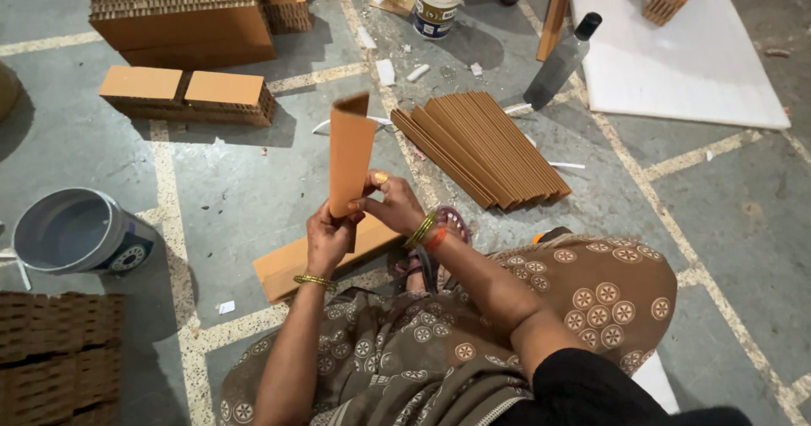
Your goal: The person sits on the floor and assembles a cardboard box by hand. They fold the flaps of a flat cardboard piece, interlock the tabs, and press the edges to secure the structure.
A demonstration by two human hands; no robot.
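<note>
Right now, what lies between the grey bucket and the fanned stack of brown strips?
In the head view: bare floor, then the strip held upright in both hands.

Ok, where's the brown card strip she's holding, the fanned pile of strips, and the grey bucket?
Brown cardboard strip (350, 160), head view: middle of its flat face.
Fanned pile of brown cardboard strips (486, 147), head view: centre of the pile.
Grey round bucket (63, 229), head view: inside bottom.

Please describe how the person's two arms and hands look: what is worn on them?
Both forearms are bare. The left hand has a thin gold bangle on its wrist. The right hand wears a finger ring, and its wrist carries several bangles, green-gold and orange-red. A black sleeve covers the right upper arm.
</note>
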